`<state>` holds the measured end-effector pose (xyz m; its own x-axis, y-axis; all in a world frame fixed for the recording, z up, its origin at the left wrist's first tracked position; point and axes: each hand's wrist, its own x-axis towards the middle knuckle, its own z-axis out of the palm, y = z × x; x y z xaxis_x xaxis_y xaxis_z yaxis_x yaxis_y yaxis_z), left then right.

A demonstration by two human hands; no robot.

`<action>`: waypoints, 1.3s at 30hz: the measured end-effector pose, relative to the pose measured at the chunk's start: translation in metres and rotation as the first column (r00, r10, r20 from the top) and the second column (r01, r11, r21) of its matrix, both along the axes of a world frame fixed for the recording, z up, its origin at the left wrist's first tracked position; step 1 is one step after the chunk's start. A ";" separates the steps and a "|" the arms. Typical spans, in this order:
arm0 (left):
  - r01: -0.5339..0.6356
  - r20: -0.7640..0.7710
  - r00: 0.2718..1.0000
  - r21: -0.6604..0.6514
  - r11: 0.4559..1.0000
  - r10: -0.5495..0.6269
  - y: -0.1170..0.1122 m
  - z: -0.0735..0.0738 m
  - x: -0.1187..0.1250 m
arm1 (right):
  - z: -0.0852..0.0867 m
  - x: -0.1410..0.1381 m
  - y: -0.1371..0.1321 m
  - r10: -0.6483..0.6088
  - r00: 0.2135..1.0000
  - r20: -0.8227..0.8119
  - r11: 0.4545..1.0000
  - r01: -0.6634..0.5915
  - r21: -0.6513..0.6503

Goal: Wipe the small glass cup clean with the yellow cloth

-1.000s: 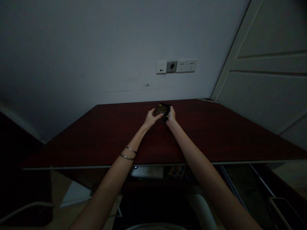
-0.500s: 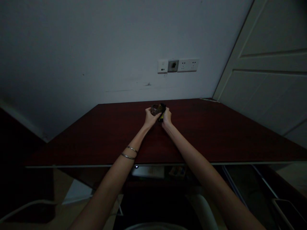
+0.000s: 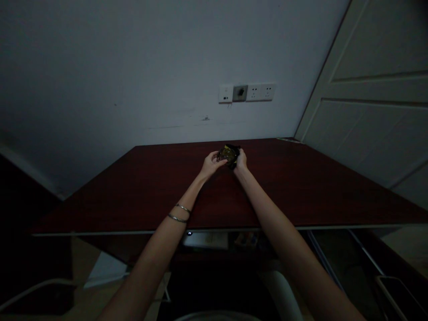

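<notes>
Above the dark red tabletop (image 3: 187,187), both my hands meet near its far side. My left hand (image 3: 211,165) is closed on a small clear round container (image 3: 224,154) that looks like a glass or jar; its exact kind is hard to make out in the dim light. Behind and against it is a black and yellow item (image 3: 235,151), perhaps a cloth or soft packet, gripped by my right hand (image 3: 242,159). The yellow shows through the clear container. Most of my right fingers are hidden behind the black item.
Wall sockets (image 3: 246,92) sit above the table's back edge. A white panelled door (image 3: 371,111) stands at the right. Under the table front is an open shelf with a white flat object (image 3: 207,240). A white cable (image 3: 43,283) runs at lower left.
The clear container has turned and now overlaps the black and yellow item, which spreads wider behind it. My right hand has shifted slightly right.
</notes>
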<state>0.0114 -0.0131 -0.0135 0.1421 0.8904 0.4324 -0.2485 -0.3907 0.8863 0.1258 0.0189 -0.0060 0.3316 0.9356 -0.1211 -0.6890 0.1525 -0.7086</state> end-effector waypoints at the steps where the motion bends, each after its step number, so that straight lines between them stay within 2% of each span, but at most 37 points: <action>1: -0.013 -0.005 1.000 -0.001 1.000 0.013 0.000 0.000 0.000 | 0.000 0.000 0.001 0.012 1.000 0.001 1.000 -0.012 0.010; 4: -0.035 0.005 0.999 -0.011 0.999 0.035 0.001 -0.001 0.000 | -0.001 0.001 0.002 0.036 0.999 0.004 0.999 -0.036 0.027; 7: 0.021 0.024 0.999 -0.033 0.999 -0.021 0.000 0.000 0.001 | -0.003 0.001 0.003 0.064 0.998 -0.001 0.998 -0.064 0.027; 11: 0.081 -0.023 0.996 -0.010 0.997 -0.082 -0.002 0.002 0.001 | -0.005 0.001 0.004 0.074 0.997 0.013 0.997 -0.074 0.015; 15: 0.013 -0.040 0.999 0.009 1.000 -0.013 0.002 0.000 0.001 | -0.005 -0.002 0.002 0.024 0.999 0.040 0.999 -0.025 0.019; 21: -0.133 -0.064 0.989 0.054 0.990 0.137 0.017 -0.013 0.000 | -0.003 -0.017 -0.008 -0.154 0.973 0.173 0.985 0.166 -0.055; 24: -0.221 -0.083 0.971 0.048 0.974 0.225 0.021 -0.017 -0.003 | -0.005 -0.027 -0.012 -0.178 0.960 0.214 0.981 0.191 -0.041; 27: -0.261 -0.089 0.961 0.033 0.965 0.263 0.021 -0.016 -0.004 | -0.008 -0.032 -0.012 -0.175 0.965 0.196 0.983 0.182 -0.017; 30: -0.190 -0.091 0.977 0.028 0.981 0.192 0.015 -0.011 -0.004 | -0.007 -0.029 -0.010 -0.166 0.972 0.165 0.986 0.167 0.008; 35: 0.103 -0.073 0.992 0.020 0.994 -0.101 0.003 -0.001 0.000 | -0.003 -0.007 -0.001 -0.128 0.989 0.075 0.992 0.128 0.003; 37: 0.147 -0.047 0.988 0.008 0.989 -0.146 0.002 -0.001 0.001 | -0.003 0.000 0.002 -0.091 0.995 0.028 0.996 0.091 0.005; 39: 0.119 -0.023 0.993 -0.019 0.993 -0.120 0.004 -0.004 0.001 | -0.003 0.004 0.004 -0.072 0.997 0.005 0.997 0.072 0.011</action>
<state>0.0125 -0.0092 -0.0173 0.2584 0.8740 0.4116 -0.2706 -0.3436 0.8993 0.1298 0.0227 -0.0092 0.3985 0.9107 -0.1089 -0.6721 0.2092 -0.7103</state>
